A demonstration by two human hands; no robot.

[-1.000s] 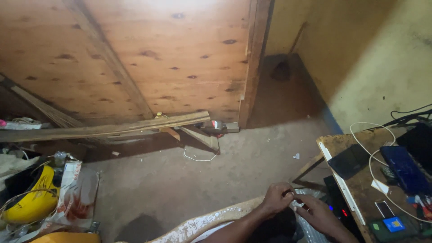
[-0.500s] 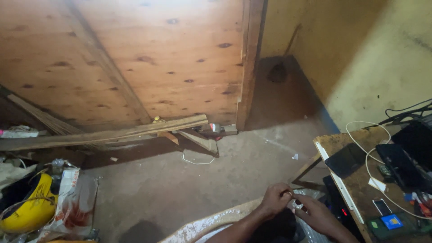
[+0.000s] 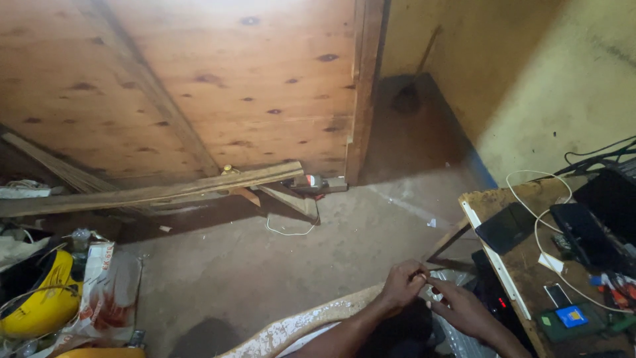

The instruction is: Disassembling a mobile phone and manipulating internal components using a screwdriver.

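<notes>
Both hands meet low over the concrete floor (image 3: 278, 265), just off the wooden table's (image 3: 523, 258) left edge: left hand (image 3: 402, 286) and right hand (image 3: 460, 306) pinch a small object (image 3: 424, 277) too tiny to identify.

tiny pale object (image 3: 424, 276), pinched between both hands' fingertips, low beside table

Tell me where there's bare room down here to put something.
Bare concrete floor lies between the leaning plank, the sack and both hands, left hand, right hand. The wooden table is crowded with phones, parts and a white cable.
</notes>
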